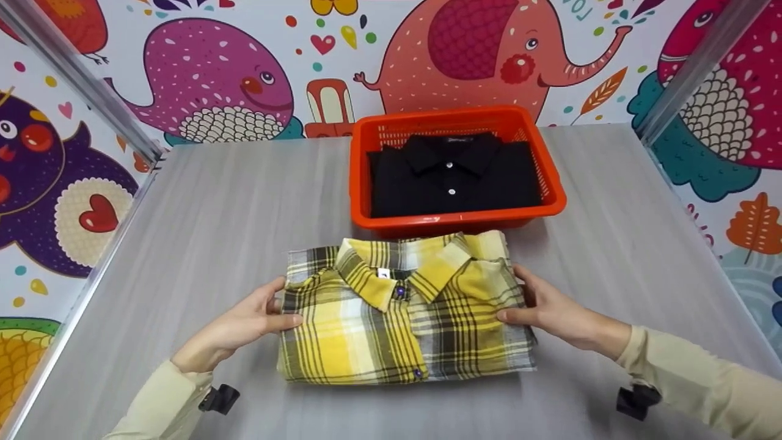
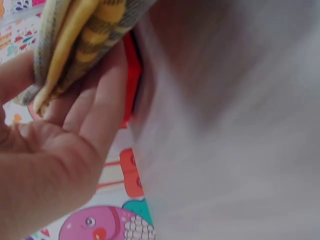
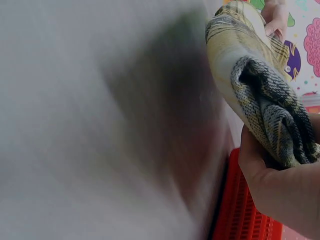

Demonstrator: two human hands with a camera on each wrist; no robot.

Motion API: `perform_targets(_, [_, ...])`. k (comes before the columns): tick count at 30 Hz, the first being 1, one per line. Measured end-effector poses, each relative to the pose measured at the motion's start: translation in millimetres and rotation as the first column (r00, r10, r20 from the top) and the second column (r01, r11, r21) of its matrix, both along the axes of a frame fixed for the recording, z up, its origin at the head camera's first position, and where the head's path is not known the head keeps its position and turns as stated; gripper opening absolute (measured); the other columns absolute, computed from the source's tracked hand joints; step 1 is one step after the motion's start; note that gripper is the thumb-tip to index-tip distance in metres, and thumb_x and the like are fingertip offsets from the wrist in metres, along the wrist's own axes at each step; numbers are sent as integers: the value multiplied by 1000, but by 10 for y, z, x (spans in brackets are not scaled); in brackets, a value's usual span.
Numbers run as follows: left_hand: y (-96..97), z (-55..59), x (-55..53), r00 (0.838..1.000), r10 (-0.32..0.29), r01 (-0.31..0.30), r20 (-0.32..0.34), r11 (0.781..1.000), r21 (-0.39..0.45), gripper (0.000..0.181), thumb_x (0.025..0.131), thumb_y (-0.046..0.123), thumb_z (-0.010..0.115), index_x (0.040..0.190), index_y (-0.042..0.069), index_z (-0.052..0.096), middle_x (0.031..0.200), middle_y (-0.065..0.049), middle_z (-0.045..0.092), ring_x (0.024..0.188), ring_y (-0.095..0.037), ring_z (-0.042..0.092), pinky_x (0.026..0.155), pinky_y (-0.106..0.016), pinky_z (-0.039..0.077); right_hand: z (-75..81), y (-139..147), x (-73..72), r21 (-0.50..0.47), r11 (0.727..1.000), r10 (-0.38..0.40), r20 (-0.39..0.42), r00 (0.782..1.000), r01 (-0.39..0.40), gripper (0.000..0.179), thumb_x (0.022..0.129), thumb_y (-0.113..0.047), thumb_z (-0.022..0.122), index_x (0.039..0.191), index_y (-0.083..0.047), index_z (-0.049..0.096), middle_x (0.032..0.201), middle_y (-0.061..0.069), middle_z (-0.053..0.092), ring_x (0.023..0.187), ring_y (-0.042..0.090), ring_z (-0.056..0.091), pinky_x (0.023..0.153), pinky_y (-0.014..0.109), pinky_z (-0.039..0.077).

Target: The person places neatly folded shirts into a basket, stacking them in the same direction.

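A folded yellow plaid shirt (image 1: 360, 324), collar toward the basket, is held level between both hands. My left hand (image 1: 244, 321) grips its left edge, thumb on top and fingers underneath. At the opposite edge, my right hand (image 1: 559, 315) pinches the folded layers the same way. Both wrist views show the shirt (image 3: 235, 55) raised off the table, its shadow falling below it. Just beyond the collar stands an orange-red plastic basket (image 1: 458, 221), with a folded black button-up shirt (image 1: 415, 189) lying inside.
The grey wood-grain table (image 1: 244, 201) runs back to a wall with cartoon animal prints (image 1: 214, 79). Metal posts (image 1: 702, 67) rise at the table's back corners. The basket sits near the back wall, right of the middle.
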State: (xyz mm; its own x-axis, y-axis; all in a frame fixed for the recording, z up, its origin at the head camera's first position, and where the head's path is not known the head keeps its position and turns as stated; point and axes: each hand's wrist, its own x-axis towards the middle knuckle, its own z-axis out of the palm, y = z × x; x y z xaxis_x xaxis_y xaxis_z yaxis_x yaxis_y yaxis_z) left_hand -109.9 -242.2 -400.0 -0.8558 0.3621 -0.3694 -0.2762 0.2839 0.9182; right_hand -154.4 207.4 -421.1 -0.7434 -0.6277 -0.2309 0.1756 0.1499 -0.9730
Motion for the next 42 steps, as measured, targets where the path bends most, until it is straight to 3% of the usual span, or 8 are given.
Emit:
perform_targets(9, [220,-26,-78,998,-14,15,-69,1000,7,77,88,5,65,146,-11,17,108,-20,65,96,-27,64,94,-39,47,90,234,46,23,999,-37,-59,998,39,90,91,-3,63,147,11,-6,110,20,59,94,20,62,78,29,53])
perform_targets(16, [362,0,-108,992,-21,21,-121,1000,-2,74,87,4,66,147,-6,24,108,-18,65,97,-28,62,94,-41,46,137,389,55,27,998,-53,-167,984,58,67,91,0,62,142,5,18,110,22,57,93,21,61,75,30,53])
perform_targets(22, [436,27,-161,980,-32,32,-195,999,-2,71,87,1,65,147,-4,27,107,-19,65,95,-29,63,90,-40,49,231,461,41,55,993,-83,-278,957,102,60,90,2,62,138,3,26,113,21,56,96,17,59,77,28,53])
perform_targets(30, [502,62,-329,958,2,6,-286,1000,25,67,86,-5,63,145,-3,33,111,-22,65,97,-29,64,88,-37,50,389,458,-52,54,979,-173,-296,939,198,63,88,8,61,141,4,26,117,17,55,102,17,58,82,27,51])
perform_targets(37, [592,44,-523,955,48,-34,-292,998,53,67,84,-8,63,144,-2,35,118,-22,63,103,-27,63,90,-35,49,495,476,-158,81,962,-233,-246,941,259,64,89,7,58,143,1,24,119,13,53,103,17,56,84,27,50])
perform_targets(42, [674,45,-701,945,98,-73,-311,993,90,62,83,-12,62,140,-5,39,117,-23,63,103,-26,63,88,-33,50,538,482,-270,98,945,-279,-251,927,311,67,88,6,58,145,-3,25,119,12,53,103,17,56,85,26,49])
